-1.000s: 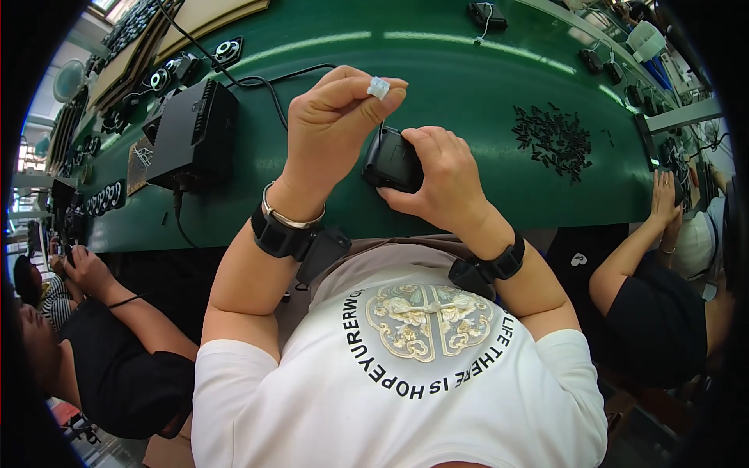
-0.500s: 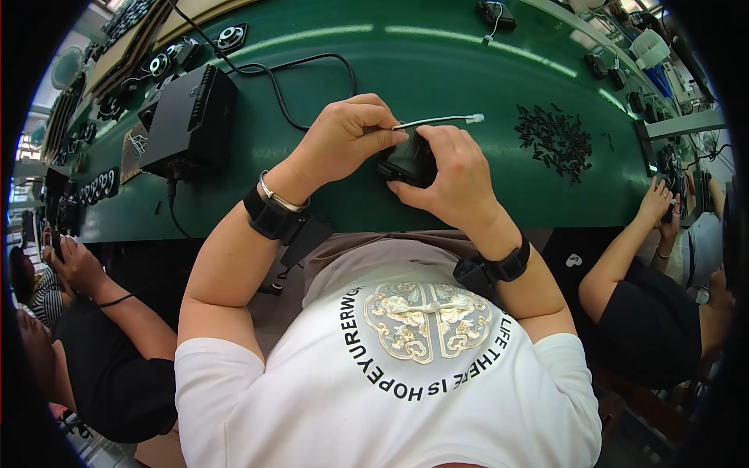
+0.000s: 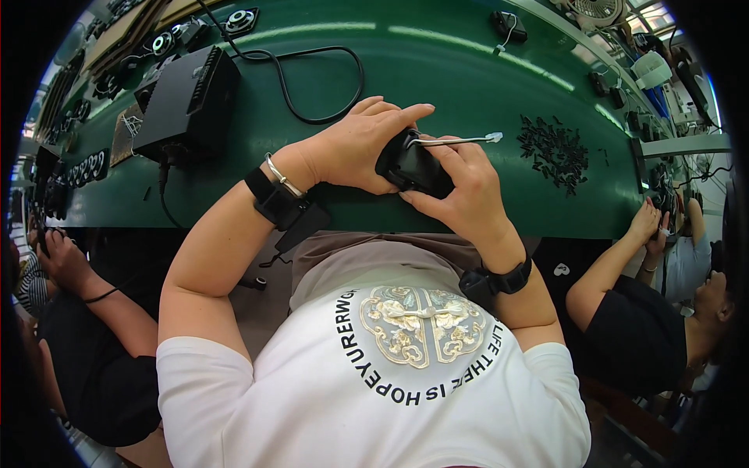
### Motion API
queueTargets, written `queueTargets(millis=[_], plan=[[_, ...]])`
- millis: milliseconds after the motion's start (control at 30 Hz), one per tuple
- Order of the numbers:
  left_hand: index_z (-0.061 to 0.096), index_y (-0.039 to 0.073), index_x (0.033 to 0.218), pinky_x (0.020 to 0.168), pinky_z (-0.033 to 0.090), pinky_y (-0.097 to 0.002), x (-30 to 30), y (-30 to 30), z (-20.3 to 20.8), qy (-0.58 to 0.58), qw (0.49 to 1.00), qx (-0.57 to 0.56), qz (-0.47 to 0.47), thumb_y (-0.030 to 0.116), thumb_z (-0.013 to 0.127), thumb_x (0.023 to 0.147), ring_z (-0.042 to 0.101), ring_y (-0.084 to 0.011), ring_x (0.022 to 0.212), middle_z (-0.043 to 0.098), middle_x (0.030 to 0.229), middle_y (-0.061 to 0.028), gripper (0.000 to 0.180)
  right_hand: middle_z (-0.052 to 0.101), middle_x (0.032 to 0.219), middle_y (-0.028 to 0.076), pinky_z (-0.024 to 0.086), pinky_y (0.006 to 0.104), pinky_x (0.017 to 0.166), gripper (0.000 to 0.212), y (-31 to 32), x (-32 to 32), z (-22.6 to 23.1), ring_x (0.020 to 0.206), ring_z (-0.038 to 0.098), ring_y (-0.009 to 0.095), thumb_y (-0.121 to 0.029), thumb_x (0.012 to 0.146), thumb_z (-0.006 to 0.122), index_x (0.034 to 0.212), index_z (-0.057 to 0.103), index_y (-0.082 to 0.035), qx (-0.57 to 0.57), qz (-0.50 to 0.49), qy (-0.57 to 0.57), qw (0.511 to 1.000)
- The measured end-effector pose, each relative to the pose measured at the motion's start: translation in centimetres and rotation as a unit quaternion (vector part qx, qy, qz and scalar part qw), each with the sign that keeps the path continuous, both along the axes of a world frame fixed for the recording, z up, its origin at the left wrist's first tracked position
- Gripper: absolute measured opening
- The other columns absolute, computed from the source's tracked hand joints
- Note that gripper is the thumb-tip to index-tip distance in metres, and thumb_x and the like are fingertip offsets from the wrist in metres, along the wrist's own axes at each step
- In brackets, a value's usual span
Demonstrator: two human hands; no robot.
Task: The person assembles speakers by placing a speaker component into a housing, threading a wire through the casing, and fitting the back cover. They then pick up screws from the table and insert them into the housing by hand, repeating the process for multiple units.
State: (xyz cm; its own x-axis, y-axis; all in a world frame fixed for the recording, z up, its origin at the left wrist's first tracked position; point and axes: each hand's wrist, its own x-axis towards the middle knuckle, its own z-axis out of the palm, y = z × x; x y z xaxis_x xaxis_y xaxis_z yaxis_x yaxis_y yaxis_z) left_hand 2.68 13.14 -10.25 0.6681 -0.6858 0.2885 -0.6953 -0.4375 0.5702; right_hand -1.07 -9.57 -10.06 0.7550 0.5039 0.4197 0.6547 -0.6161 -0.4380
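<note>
Between my two hands is a small black plastic box [image 3: 417, 168], tilted above the near part of the green table. From its top runs a thin white cable [image 3: 456, 142] with a white connector at its tip, pointing right over my right fingers. My left hand [image 3: 363, 144] is around the box's left end, thumb on the near side, with one finger stretched out past the far edge. On the other end, my right hand [image 3: 468, 183] grips with the thumb near and the fingers on the far side. The box's underside is hidden.
A black power unit [image 3: 187, 105] with a looped black cable [image 3: 363, 74] stands at left on the green table [image 3: 437, 70]. Many small black pieces [image 3: 552, 154] lie piled at right. Another black box [image 3: 509, 27] sits at the back. Co-workers' arms [image 3: 612, 261] flank me.
My left hand has gone from pinching at the cable's base to holding the box's left end. The box has turned, its cable end now lower and farther right.
</note>
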Motion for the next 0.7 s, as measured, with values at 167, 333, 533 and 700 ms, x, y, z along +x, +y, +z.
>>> queueTargets(millis=[167,333,533,700], plan=[[0.032,0.008,0.149,0.111,0.030,-0.0477,-0.33,-0.08,-0.13,-0.014,1.000,0.006,0.017,0.020,0.080,0.057,0.053,-0.0334,0.115,0.059,0.122,-0.0155,0.105,0.063,0.114,0.015,0.051,0.0404,0.087,0.065,-0.06,-0.02,0.07,0.105,0.060,0.032,-0.020,0.061,0.087,0.120,0.065,-0.006,-0.008,-0.002,-0.004,1.000],[0.033,0.008,0.149,0.112,0.030,-0.0480,-0.33,0.06,-0.38,-0.044,0.999,0.018,0.015,0.020,0.079,0.058,0.052,-0.0335,0.116,0.059,0.120,-0.0157,0.103,0.062,0.114,0.015,0.051,0.0402,0.086,0.067,-0.15,-0.21,0.14,0.105,0.060,0.032,-0.019,0.060,0.087,0.122,0.065,-0.005,-0.019,-0.010,0.007,1.000],[0.034,0.008,0.146,0.111,0.031,-0.0444,-0.13,-0.38,-0.60,-0.051,0.999,0.000,0.005,0.022,0.080,0.058,0.053,-0.0328,0.117,0.060,0.116,-0.0152,0.100,0.062,0.115,0.016,0.051,0.0405,0.087,0.067,-0.12,-0.20,0.49,0.105,0.059,0.033,-0.020,0.061,0.087,0.123,0.066,-0.006,-0.018,-0.006,0.029,0.999],[0.035,0.008,0.145,0.113,0.029,-0.0449,-0.36,-0.44,-0.40,-0.013,1.000,-0.005,0.011,0.021,0.081,0.059,0.052,-0.0332,0.118,0.060,0.116,-0.0152,0.098,0.061,0.116,0.016,0.049,0.0411,0.089,0.067,-0.22,-0.22,0.66,0.105,0.059,0.033,-0.019,0.061,0.087,0.123,0.066,-0.007,-0.040,-0.005,-0.001,0.999]])
